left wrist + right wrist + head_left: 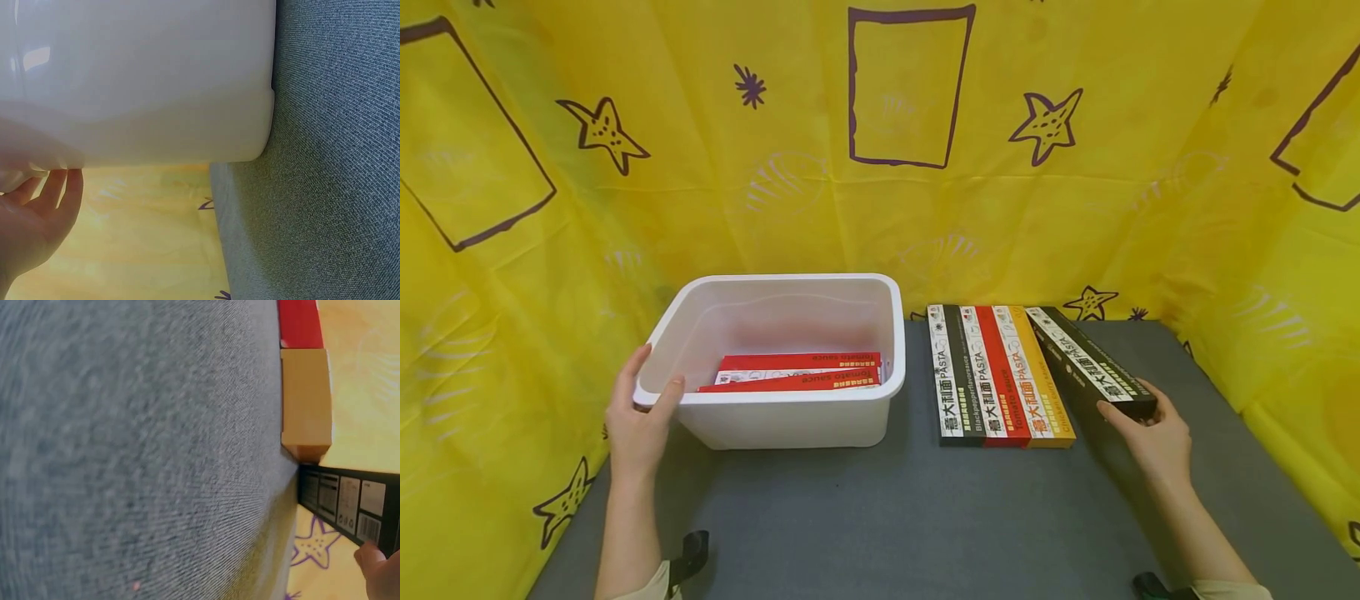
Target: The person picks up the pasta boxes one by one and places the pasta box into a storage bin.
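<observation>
My left hand grips the left corner of a white plastic bin, thumb at the rim and fingers along the outside wall. In the left wrist view its fingertips touch the bin's wall. Two red tomato sauce pasta boxes lie inside the bin. My right hand holds the near end of a black pasta box between thumb and fingers. That end is raised off the table, and the box slants, its far end low beside the row of boxes. The right wrist view shows its barcoded side.
Left of the held box, a black-and-white pasta box, a red one and a yellow one lie side by side. They rest on a grey cloth-covered table. Yellow patterned curtains hang behind and at both sides.
</observation>
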`<state>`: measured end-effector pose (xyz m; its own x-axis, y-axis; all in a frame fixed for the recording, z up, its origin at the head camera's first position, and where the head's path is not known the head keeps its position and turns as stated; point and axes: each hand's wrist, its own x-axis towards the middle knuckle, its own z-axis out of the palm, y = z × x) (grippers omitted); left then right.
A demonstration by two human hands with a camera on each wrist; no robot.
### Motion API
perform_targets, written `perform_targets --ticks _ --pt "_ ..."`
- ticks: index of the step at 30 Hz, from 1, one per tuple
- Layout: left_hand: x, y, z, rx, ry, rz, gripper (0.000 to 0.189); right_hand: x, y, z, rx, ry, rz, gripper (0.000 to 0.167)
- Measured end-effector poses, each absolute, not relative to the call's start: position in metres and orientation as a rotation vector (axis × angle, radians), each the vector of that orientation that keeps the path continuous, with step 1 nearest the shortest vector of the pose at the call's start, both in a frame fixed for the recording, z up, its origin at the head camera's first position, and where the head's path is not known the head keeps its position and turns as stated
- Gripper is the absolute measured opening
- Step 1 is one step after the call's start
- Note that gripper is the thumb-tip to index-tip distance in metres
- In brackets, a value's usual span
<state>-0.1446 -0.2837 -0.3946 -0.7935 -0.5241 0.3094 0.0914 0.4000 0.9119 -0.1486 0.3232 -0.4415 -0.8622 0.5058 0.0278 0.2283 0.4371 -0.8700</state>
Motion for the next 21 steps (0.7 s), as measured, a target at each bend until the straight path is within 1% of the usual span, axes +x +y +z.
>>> perform_targets --ticks 6,12,21 --pt "-0.145 -0.284 -0.395 0.368 -2.09 -1.417 0.055 -0.15 0.319 -0.438 -0.659 -2.221 1.543 0.072" --pt "-0.145 -0.284 -0.395 0.372 -2.094 -1.416 0.055 -0.149 0.316 -0.433 -0.615 -1.93 1.776 0.066" --pt "-0.145 -0.284 -0.397 0.355 -2.076 -1.42 0.055 -0.142 0.313 -0.425 -0.581 -1.668 1.869 0.058"
